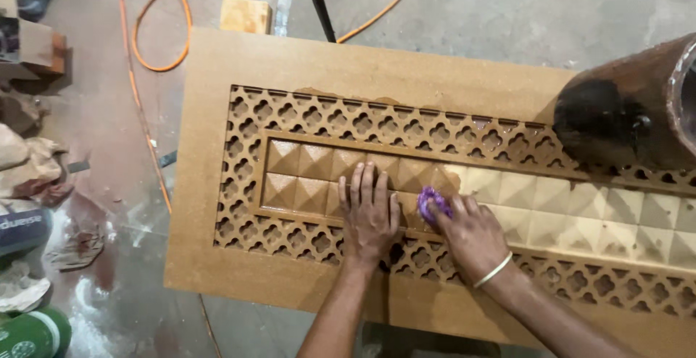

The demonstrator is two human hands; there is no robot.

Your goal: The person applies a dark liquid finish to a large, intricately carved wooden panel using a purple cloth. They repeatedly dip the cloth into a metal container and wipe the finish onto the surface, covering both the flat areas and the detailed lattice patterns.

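Head view: a carved wooden panel [217, 184] lies flat over the floor [507, 10], its wide plain border framing a lattice band [246, 184] of cut-through clover shapes and, inside that, two rows of raised pyramid blocks [304, 177]. The left hand [370, 213] lies palm down on the pyramid rows, fingers [366, 180] straight and slightly spread, holding nothing and pressing the panel steady. Just beside it, the right hand [471, 235] has its fingers closed on a small purple pad [433, 203], which touches the pyramids where darker brown blocks meet pale ones; a pale band [494, 269] circles that wrist. The step in hand looks like rubbing stain or polish into the carving, moving from the darker left part toward the pale right part, so roughly a third of the blocks seems done. The next move likely calls for working the pad into the grooves between the neighbouring pale pyramids with even pressure. A dark brown cylinder [623, 111] rests on the panel's upper right. An orange cable [163, 25] loops on the floor, with rags [29, 162] and a green container [36, 332] at the left.
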